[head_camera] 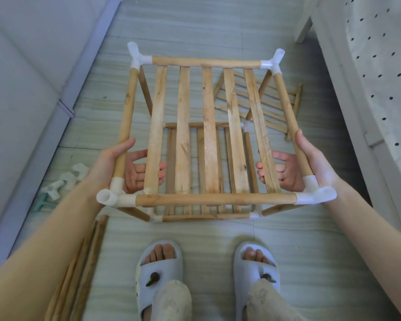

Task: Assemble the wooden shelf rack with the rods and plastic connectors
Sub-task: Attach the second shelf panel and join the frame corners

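- The rack [208, 140] is held above the floor [195, 232], its slatted top tier tilted toward the camera — likely so the joints can be checked.
- The left hand [125, 167] clasps the left side rod near its white connector [112, 193]; the right hand [296, 165] clasps the right rod — a balanced two-sided grip.
- Spare rods [83, 262], loose connectors [65, 181] and another slatted panel [264, 105] lie on the floor within reach, so further tiers seem still to come.
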The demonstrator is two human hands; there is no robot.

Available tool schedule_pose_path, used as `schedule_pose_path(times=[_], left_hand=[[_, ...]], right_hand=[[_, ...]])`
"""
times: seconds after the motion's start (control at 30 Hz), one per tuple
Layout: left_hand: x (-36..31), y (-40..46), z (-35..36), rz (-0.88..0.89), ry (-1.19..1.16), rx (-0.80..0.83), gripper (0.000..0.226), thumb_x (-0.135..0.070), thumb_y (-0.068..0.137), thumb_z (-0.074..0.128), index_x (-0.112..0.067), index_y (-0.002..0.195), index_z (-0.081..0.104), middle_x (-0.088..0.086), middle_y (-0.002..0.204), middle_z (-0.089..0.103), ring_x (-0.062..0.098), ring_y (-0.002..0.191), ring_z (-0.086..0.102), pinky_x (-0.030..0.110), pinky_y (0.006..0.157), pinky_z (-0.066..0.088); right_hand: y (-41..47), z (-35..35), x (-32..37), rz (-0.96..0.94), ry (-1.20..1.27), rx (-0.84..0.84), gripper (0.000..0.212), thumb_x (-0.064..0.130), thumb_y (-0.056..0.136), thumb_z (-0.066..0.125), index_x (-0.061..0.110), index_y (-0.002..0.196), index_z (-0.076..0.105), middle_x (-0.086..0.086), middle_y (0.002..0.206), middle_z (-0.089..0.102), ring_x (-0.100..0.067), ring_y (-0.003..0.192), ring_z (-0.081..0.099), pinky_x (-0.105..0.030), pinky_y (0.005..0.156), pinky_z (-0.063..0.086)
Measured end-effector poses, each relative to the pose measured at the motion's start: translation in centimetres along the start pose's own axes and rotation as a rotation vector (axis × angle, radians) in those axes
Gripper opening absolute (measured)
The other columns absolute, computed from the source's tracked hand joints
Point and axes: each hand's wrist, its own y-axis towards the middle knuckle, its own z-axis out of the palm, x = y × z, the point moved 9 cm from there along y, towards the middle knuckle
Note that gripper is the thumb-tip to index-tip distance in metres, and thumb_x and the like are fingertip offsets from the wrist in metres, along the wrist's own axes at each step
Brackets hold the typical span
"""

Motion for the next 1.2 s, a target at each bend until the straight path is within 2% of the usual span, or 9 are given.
schedule_pose_path(times=[0.17,0.4,0.6,0.7,0.8,0.87,1.0,1.13,1.2], left_hand=[[-0.1,-0.4,0.4,0.074,0.054,-0.032,0.053,-0.046,0.080,0.052,-0.011,0.120,0.050,0.024,0.101,0.069,0.033,0.085,0.070,0.038,0.063,0.058],[1.0,-1.1,1.5,0.115,-0.055,-0.075,0.042,-0.048,0.094,0.040,-0.013,0.114,0.052,0.022,0.093,0.071,0.031,0.077,0.071,0.035,0.060,0.059],[3.3,-1.5,4.1,0.242,-0.196,-0.125,0.041,-0.051,0.096,0.035,-0.016,0.109,0.052,0.020,0.088,0.072,0.029,0.078,0.071,0.038,0.077,0.055],[5.0,-2.1,5.8,0.286,-0.252,-0.182,0.039,-0.046,0.097,0.038,-0.015,0.111,0.055,0.016,0.089,0.072,0.024,0.081,0.071,0.039,0.085,0.051],[7.2,-3.1,6.8,0.236,0.015,-0.252,0.034,-0.042,0.097,0.040,-0.015,0.108,0.057,0.009,0.088,0.073,0.021,0.081,0.070,0.035,0.076,0.053],[7.9,-4.1,6.5,0.213,0.258,-0.302,0.034,-0.048,0.093,0.046,-0.018,0.107,0.055,0.005,0.102,0.070,0.021,0.090,0.068,0.038,0.082,0.054],[5.1,-7.2,3.9,0.435,0.653,-0.503,0.084,-0.057,0.084,0.050,-0.010,0.147,0.019,0.009,0.148,0.031,0.026,0.135,0.035,0.044,0.113,0.028],[0.5,-11.0,2.1,0.690,1.222,-0.901,0.081,-0.051,0.092,0.042,-0.009,0.150,0.004,0.015,0.157,-0.001,0.029,0.145,0.002,0.042,0.115,0.011],[-0.2,-10.3,2.6,0.697,1.514,-0.877,0.070,-0.051,0.095,0.031,-0.016,0.151,0.004,0.013,0.157,-0.008,0.026,0.144,-0.014,0.044,0.114,-0.005]], right_hand=[[-1.2,-2.3,2.7,-0.140,-0.265,-0.326,0.066,0.062,0.082,0.050,0.008,0.120,0.057,-0.007,0.086,0.074,-0.021,0.077,0.072,-0.028,0.061,0.058],[-5.2,-2.0,6.0,-0.194,-0.501,-0.499,0.045,0.039,0.098,0.044,0.003,0.122,0.055,-0.009,0.102,0.068,-0.022,0.081,0.068,-0.028,0.062,0.056],[-8.2,3.0,5.5,-0.415,-1.497,-0.854,0.042,0.033,0.096,0.043,0.011,0.132,0.048,-0.017,0.147,0.030,-0.032,0.138,0.021,-0.040,0.113,0.018],[-6.8,6.6,1.1,-0.489,-1.491,-0.734,0.058,0.042,0.096,0.043,0.010,0.143,0.031,-0.016,0.156,0.006,-0.032,0.144,-0.003,-0.044,0.117,0.008],[-4.9,7.1,-2.0,-0.360,-1.201,-0.652,0.090,0.059,0.090,0.043,0.007,0.149,0.000,-0.017,0.157,0.000,-0.028,0.145,-0.003,-0.040,0.118,0.005],[-4.1,6.2,-2.7,-0.231,-1.106,-0.650,0.096,0.066,0.086,0.042,0.000,0.148,0.008,-0.020,0.155,0.010,-0.030,0.144,0.006,-0.040,0.117,0.010],[-3.1,5.9,-1.6,-0.191,-0.949,-0.617,0.063,0.045,0.094,0.046,0.003,0.138,0.033,-0.016,0.129,0.053,-0.034,0.118,0.050,-0.040,0.095,0.039],[-2.7,5.9,0.7,-0.227,-0.804,-0.658,0.027,0.020,0.095,0.050,-0.004,0.104,0.057,-0.014,0.088,0.061,-0.029,0.081,0.063,-0.044,0.075,0.056],[-2.8,5.8,0.9,-0.208,-0.765,-0.663,0.020,0.017,0.094,0.052,-0.002,0.097,0.058,-0.012,0.077,0.059,-0.023,0.066,0.059,-0.036,0.064,0.055]])
